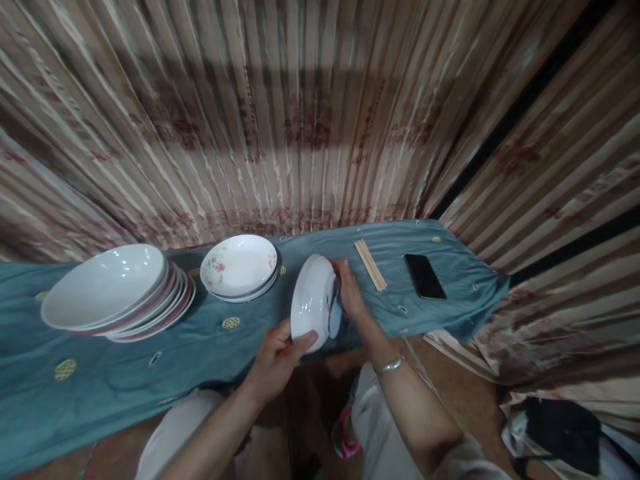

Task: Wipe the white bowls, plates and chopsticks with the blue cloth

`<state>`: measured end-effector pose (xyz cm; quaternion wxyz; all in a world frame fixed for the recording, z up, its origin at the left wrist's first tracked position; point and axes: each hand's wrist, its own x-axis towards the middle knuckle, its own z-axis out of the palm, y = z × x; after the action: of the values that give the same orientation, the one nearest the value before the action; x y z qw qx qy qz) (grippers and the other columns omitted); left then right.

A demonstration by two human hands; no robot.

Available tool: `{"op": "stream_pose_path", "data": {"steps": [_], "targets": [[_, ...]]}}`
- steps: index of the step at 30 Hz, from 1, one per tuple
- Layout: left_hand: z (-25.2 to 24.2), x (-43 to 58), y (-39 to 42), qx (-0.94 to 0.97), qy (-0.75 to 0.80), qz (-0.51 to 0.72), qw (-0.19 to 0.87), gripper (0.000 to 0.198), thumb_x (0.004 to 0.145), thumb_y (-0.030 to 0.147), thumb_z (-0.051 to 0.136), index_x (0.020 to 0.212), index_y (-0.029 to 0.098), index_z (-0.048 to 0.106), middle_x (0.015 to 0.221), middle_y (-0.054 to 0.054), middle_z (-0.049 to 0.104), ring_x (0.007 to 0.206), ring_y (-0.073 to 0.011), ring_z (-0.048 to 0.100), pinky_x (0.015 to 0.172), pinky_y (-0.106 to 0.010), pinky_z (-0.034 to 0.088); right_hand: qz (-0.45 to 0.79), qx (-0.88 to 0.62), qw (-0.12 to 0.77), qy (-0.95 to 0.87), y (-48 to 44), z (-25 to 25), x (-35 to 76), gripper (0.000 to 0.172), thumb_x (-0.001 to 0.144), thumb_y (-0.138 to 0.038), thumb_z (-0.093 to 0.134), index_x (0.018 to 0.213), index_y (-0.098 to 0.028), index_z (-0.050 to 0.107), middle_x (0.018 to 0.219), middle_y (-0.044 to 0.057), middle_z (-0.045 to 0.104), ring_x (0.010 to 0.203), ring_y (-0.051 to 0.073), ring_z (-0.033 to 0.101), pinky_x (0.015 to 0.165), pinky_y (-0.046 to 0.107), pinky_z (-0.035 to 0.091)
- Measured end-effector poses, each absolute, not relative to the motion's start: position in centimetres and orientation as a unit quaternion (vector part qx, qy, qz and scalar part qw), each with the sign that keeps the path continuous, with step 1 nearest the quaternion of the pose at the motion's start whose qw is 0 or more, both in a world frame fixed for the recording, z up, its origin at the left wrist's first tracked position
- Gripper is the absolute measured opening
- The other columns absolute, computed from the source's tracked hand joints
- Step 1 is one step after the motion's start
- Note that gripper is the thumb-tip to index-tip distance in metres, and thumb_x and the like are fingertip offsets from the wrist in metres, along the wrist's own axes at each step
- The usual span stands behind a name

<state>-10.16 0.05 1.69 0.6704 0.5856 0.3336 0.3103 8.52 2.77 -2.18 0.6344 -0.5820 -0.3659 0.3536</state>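
Observation:
A white bowl, tipped steeply onto its side, is held over the front edge of the cloth-covered table. My left hand grips its lower left part, the thumb lying across the white surface and the other fingers hidden underneath. On the far right side of the bowl, my right hand is closed against it, its fingertips partly hidden. A pale bluish piece shows at the bowl's right side below my right hand; whether it is part of the bowl or a separate thing, I cannot tell.
Large white dishes are stacked at the left, beside a shorter stack of flower-patterned plates. Right of the bowl lie wooden chopsticks and a black phone. A teal cloth covers the table; pleated curtains hang behind.

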Motion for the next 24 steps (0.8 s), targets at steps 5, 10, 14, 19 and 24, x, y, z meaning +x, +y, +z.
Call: {"op": "stream_pose_path", "data": {"steps": [5,10,14,19,24], "targets": [[1.6,-10.3,0.2,0.601,0.332,0.326,0.650,0.029,0.073,0.039,0.068,0.088,0.014,0.073,0.082,-0.006,0.072,0.077,-0.0205,0.062,0.074,-0.031,0.048,0.449,-0.543,0.673,-0.223,3.4,-3.0,6.9,0.062,0.083,-0.071,0.036,0.097,-0.019,0.068,0.093,0.005,0.073,0.099,0.023,0.065,0.091,0.037,0.049],[1.1,-10.3,0.4,0.636,0.326,0.338,0.612,0.029,0.078,0.036,0.064,0.098,0.016,0.072,0.091,-0.005,0.073,0.083,-0.0211,0.063,0.077,-0.030,0.049,0.519,-0.509,0.671,-0.146,3.5,-3.8,5.1,0.059,0.080,-0.072,0.041,0.093,-0.019,0.065,0.084,0.004,0.072,0.096,0.023,0.065,0.081,0.033,0.053],[0.3,-10.4,0.6,0.675,0.320,0.340,0.571,0.024,0.082,0.033,0.060,0.095,0.017,0.071,0.093,-0.005,0.073,0.087,-0.0207,0.063,0.080,-0.029,0.047,0.542,-0.498,0.664,-0.135,3.2,-4.0,4.1,0.054,0.080,-0.069,0.043,0.089,-0.020,0.064,0.080,0.003,0.071,0.091,0.022,0.065,0.076,0.033,0.053],[-0.5,-10.7,0.7,0.709,0.314,0.330,0.539,0.024,0.086,0.034,0.057,0.096,0.017,0.070,0.095,-0.006,0.072,0.089,-0.0211,0.063,0.083,-0.031,0.047,0.545,-0.490,0.669,-0.122,2.5,-3.8,3.3,0.045,0.084,-0.062,0.044,0.085,-0.022,0.064,0.069,-0.001,0.067,0.077,0.019,0.064,0.073,0.031,0.053],[-0.3,-10.5,0.7,0.755,0.292,0.328,0.488,0.030,0.086,0.029,0.055,0.111,0.018,0.068,0.119,-0.010,0.067,0.105,-0.0251,0.061,0.094,-0.036,0.046,0.551,-0.487,0.660,-0.153,2.0,-4.5,2.7,0.041,0.084,-0.059,0.045,0.077,-0.022,0.061,0.062,-0.001,0.063,0.070,0.019,0.062,0.071,0.031,0.053]]}}
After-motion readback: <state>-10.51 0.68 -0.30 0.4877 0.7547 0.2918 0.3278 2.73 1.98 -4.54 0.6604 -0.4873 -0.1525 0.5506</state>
